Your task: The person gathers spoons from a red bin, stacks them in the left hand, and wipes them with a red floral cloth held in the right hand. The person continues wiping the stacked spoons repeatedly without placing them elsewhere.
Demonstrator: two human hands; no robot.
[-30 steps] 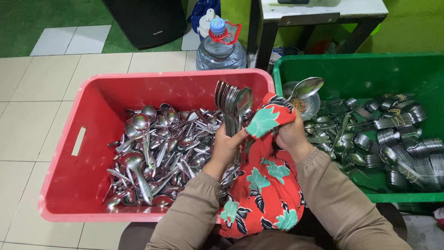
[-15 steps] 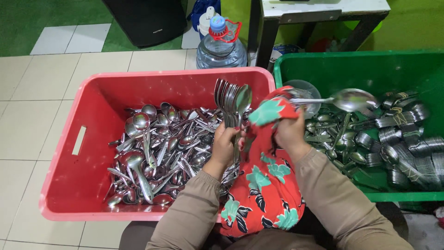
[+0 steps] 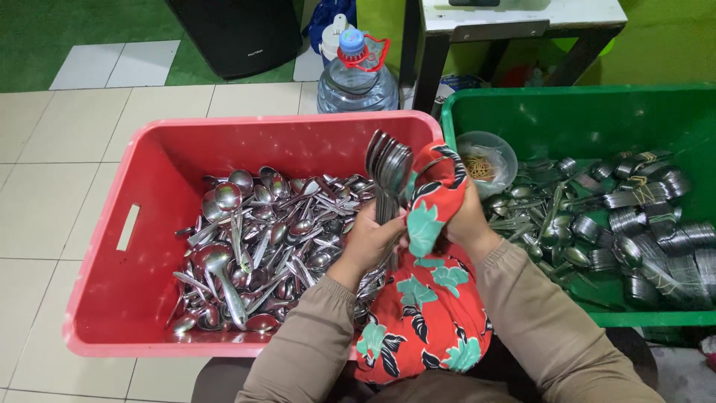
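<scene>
My left hand (image 3: 371, 240) grips a bunch of steel spoons (image 3: 388, 166) by the handles, bowls pointing up, over the right end of the red crate (image 3: 112, 246). My right hand (image 3: 468, 218) is closed on a red cloth with green flowers (image 3: 429, 216), pressed against the spoon bunch from the right. The cloth hangs down onto my lap. Many loose spoons (image 3: 261, 239) lie heaped in the red crate.
A green crate (image 3: 567, 119) on the right holds loose and bundled spoons (image 3: 649, 224) and a clear bowl of rubber bands (image 3: 486, 160). A large water bottle (image 3: 356, 75), a black bin (image 3: 239, 33) and a table leg (image 3: 425, 67) stand behind the crates on the tiled floor.
The single spoon my right hand held up in the cloth went into the green crate. My right hand has come back with the cloth against the bunch in my left hand.
</scene>
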